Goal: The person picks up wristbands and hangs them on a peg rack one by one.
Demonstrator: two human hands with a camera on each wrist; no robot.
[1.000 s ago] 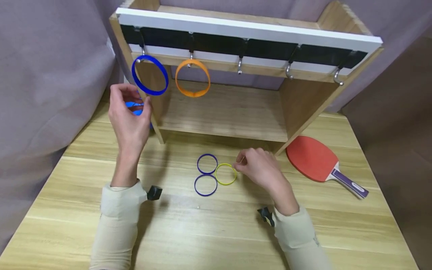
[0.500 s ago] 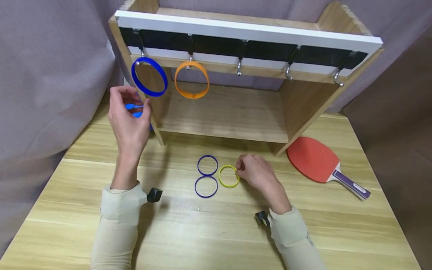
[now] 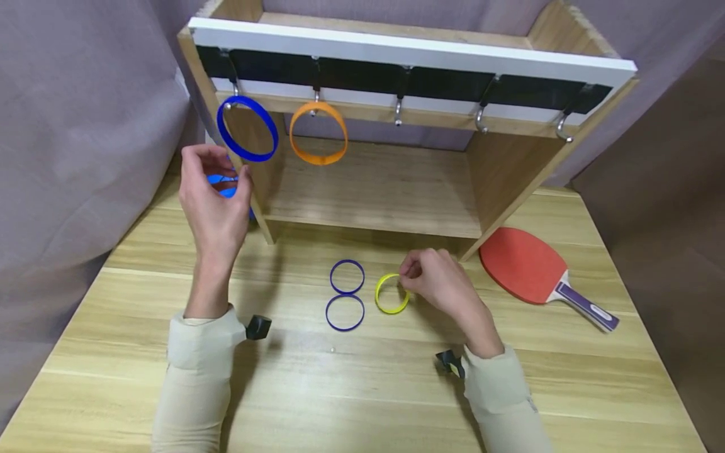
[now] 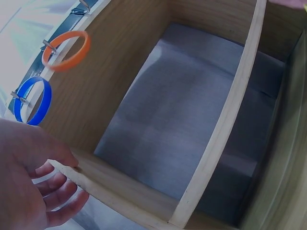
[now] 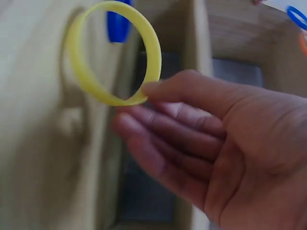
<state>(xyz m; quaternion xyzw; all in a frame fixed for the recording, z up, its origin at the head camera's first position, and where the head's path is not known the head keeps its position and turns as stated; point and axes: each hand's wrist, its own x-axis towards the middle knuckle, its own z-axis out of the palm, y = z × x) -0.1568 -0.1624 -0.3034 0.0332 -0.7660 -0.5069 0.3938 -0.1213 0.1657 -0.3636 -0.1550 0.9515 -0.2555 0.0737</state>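
Observation:
My right hand [image 3: 438,280] pinches a yellow wristband [image 5: 154,48] between thumb and fingertips, just over the table. In the right wrist view the band stands up from my fingers. My left hand [image 3: 214,195] holds the left side panel [image 4: 103,194] of a wooden shelf, thumb on the inner face and fingers outside. Above it, a blue wristband [image 3: 257,156] hangs from the leftmost hook, and an orange wristband [image 3: 323,161] from the hook beside it. Two dark blue wristbands lie on the table, an upper one [image 3: 347,260] and a lower one [image 3: 344,329].
Several metal hooks line the shelf's front rail [image 3: 362,41]; the rightmost hook [image 3: 562,128] and those near it carry nothing. A red table tennis bat [image 3: 523,264] lies right of the shelf. Something bright blue [image 3: 223,184] shows behind my left hand.
My right hand has drawn the yellow wristband rightward, away from the two dark blue ones, and tilted it up from the table. My left hand stays on the shelf panel.

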